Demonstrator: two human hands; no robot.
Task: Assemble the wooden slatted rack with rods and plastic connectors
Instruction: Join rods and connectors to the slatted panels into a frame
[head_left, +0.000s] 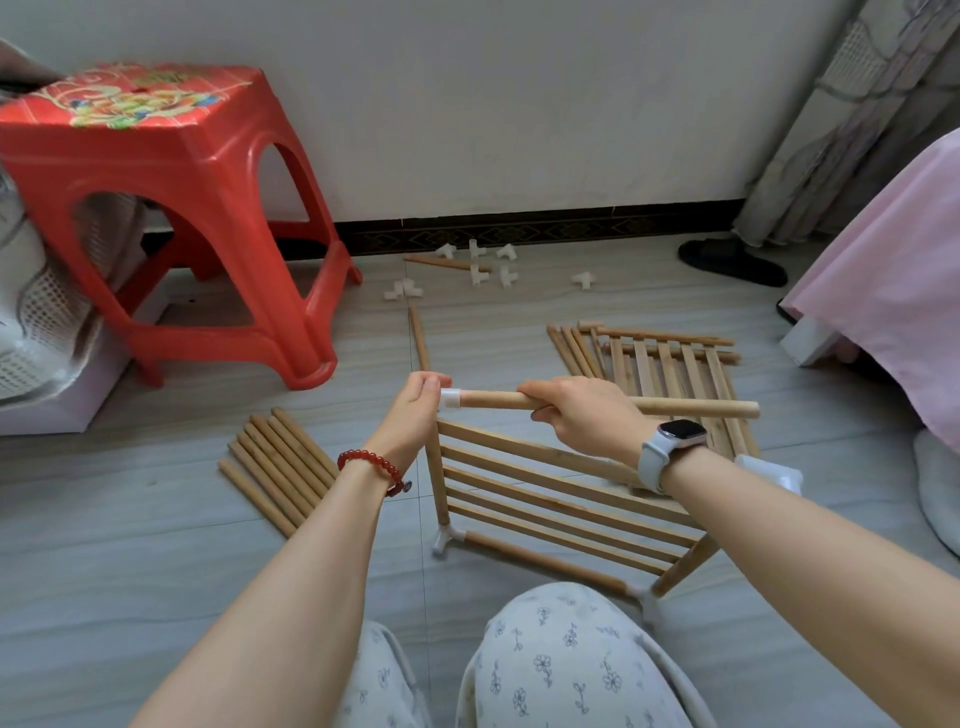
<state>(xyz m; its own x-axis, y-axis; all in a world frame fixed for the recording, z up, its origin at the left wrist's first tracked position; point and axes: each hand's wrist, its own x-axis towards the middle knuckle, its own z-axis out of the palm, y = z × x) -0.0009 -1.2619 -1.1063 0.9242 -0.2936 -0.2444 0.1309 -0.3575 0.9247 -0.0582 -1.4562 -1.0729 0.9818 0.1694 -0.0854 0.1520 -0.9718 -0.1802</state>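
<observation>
The slatted panel (561, 499) stands on the floor on white corner joints, smooth pale wood. Above it, the right hand (576, 413) clasps a round rod (675, 408); the left hand (418, 400) pinches its white plastic connector (451, 399). A skewed push could jam the joint or topple the panel. Spare connectors (478, 270) lie near the wall.

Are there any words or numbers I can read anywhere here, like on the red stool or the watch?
None can be read.
The stool top shows only a colourful pattern, no clear letters.
The watch screen is dark and blank.
The rods and connectors bear no print.
</observation>
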